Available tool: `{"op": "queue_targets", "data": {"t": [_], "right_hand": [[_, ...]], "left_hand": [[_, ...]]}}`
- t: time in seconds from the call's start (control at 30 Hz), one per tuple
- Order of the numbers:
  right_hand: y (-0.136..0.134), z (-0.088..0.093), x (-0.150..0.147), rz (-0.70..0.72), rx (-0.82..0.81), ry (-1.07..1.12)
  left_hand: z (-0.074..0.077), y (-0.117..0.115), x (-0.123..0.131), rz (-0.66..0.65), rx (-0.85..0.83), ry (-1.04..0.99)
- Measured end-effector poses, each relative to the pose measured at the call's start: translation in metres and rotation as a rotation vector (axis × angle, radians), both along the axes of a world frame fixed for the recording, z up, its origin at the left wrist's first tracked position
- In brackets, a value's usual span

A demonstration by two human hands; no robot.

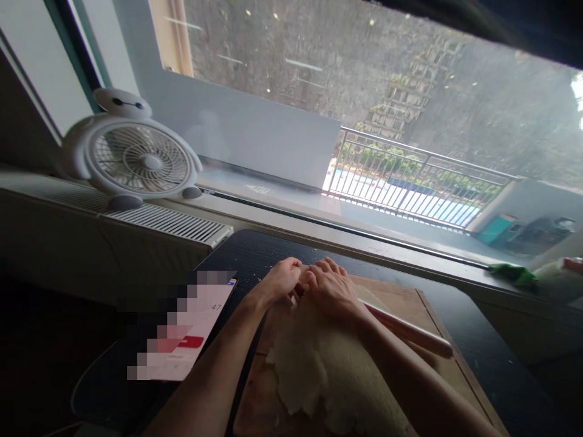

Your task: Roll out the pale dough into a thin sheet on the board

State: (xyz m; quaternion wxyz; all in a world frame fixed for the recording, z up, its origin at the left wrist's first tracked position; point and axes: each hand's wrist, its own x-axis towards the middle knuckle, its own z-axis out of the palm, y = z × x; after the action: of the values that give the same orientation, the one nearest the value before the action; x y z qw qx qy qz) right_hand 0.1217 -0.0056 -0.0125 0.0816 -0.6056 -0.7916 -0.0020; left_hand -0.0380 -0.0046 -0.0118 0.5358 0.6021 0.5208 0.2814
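A: Position of the dough sheet point(337, 370)?

B: Spread across the wooden board point(255, 397) on the dark table point(483, 340); rolling pin point(410, 328) aslant at its right side, near end bare, far end hidden

A: State of grip?

B: Left hand point(286, 278): fingers curled at the far end of the dough; closed on pin or dough edge, cannot tell. Right hand point(331, 284): palm down over the dough, fingers slightly bent; any hold beneath hidden, cannot tell

A: Hazards?

B: Judged likeliest: tearing at the ragged left margin, from uneven pull. Also possible: sticking to bare wood, from a moist underside; creasing, from unequal pressure by the two hands

A: Materials?

B: Dough pale, matte, apparently soft, irregularly lobed; pin reddish, smooth, slender, round-ended; board brown, flat, straight-edged; table dark, faintly grained
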Motion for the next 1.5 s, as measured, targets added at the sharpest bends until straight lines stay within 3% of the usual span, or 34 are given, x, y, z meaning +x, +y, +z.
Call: {"op": "queue_targets", "data": {"t": [0.2, 0.4, 0.57, 0.77, 0.93, 1.1, 1.33, 1.5], "right_hand": [[0.011, 0.004, 0.000, -0.122, -0.099, -0.053], [0.004, -0.003, -0.006, -0.053, 0.031, -0.010], [0.017, 0.004, -0.001, -0.149, -0.136, -0.049], [-0.003, 0.002, -0.011, 0.010, -0.046, -0.017], [0.012, 0.008, -0.002, -0.067, -0.134, -0.025], [-0.002, -0.002, -0.006, -0.059, -0.074, 0.178], [0.000, 0.004, -0.001, -0.192, -0.168, 0.160], [-0.007, 0.001, -0.005, -0.060, -0.070, 0.133]], "left_hand": [[0.000, 0.000, 0.002, 0.014, -0.017, 0.012], [-0.004, 0.002, 0.001, 0.011, 0.044, 0.043], [0.003, -0.001, 0.003, 0.029, -0.002, 0.029], [-0.001, 0.000, 0.002, 0.042, 0.051, 0.042], [-0.007, -0.001, 0.001, 0.021, 0.032, 0.017], [-0.007, -0.003, 0.001, -0.033, 0.035, 0.050], [-0.005, 0.001, 0.004, -0.003, 0.016, 0.111], [-0.007, 0.003, 0.002, -0.034, 0.012, 0.088]]}}
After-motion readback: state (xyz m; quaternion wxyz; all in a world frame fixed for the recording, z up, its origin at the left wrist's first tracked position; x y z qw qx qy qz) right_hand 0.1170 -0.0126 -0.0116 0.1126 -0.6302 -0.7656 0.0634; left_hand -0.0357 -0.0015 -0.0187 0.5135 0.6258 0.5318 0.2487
